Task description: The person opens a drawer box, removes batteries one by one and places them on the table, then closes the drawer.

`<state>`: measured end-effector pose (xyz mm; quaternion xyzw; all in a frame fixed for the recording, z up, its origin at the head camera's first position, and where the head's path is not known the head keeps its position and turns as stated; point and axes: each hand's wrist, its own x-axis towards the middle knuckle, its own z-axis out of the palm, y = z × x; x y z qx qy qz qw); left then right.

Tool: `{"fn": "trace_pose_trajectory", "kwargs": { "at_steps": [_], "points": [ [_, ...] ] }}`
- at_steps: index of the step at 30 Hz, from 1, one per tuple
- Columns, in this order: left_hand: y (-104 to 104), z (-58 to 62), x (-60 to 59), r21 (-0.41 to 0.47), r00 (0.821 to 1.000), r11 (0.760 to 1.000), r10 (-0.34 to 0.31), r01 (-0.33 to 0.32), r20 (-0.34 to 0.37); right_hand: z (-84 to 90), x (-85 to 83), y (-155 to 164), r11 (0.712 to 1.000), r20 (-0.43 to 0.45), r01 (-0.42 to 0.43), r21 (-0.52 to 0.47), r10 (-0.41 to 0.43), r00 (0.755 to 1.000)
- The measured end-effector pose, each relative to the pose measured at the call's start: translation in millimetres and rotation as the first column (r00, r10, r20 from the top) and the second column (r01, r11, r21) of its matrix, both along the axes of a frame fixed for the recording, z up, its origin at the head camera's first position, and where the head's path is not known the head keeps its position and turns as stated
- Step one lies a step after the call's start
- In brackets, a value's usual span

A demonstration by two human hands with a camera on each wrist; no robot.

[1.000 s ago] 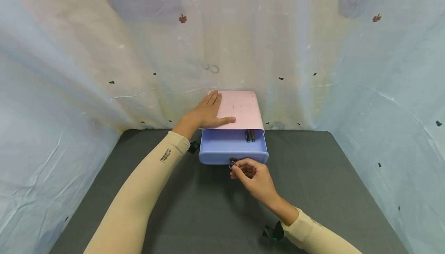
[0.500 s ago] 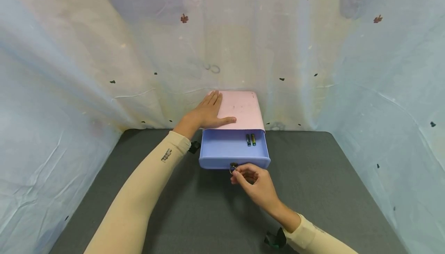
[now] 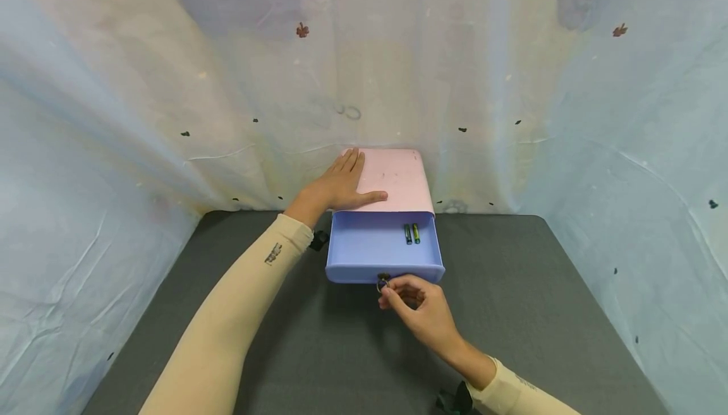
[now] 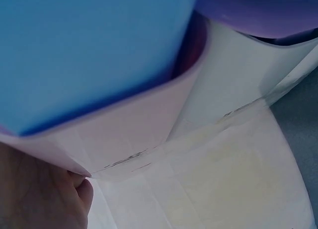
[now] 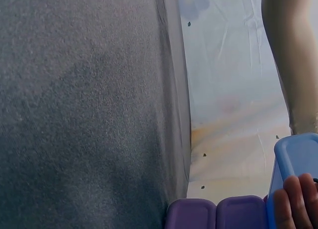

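Drawer: blue, slid well out of its pink case toward the person, front edge over the dark grey mat
Drawer contents: two small batteries side by side, near the back right of the tray, just in front of the case's lip; one dark, one yellow-green
Ring pull: small dark ring at the middle of the drawer front, hanging off the front edge
Right hand: fingers curled, thumb and forefinger pinching the ring pull; knuckles low over the mat; in the right wrist view only a fingertip shows against the blue drawer front
Left hand: flat on top of the pink case, fingers straight and close together pointing toward the backdrop, thumb spread out along the front edge; holding nothing, pressing down
Left wrist view: pink edge of the case close up with the blue drawer inside it, part of the hand at lower left
Sleeves: both arms in beige sleeves, small dark mark on the left one
Case position: at the back edge of the mat, against the draped pale cloth
Cloth: thin, wrinkled, scattered with small brown flower prints and dark specks, closing in on three sides
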<state>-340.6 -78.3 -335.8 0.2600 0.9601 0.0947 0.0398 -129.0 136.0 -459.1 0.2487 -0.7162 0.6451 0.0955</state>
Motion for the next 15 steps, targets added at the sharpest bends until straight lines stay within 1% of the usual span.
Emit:
{"fn": "trace_pose_trajectory", "kwargs": {
  "at_steps": [5,15],
  "points": [
    [0.0,0.3,0.6,0.001,1.000,1.000,0.003,-0.003,0.002,0.3,4.5,-0.5,1.000,-0.009,-0.006,-0.008,0.006,1.000],
    [0.0,1.7,2.0,-0.003,1.000,1.000,0.007,-0.007,0.009,-1.2,13.8,0.1,1.000,0.002,0.005,0.002,-0.005,1.000]
  ]
}}
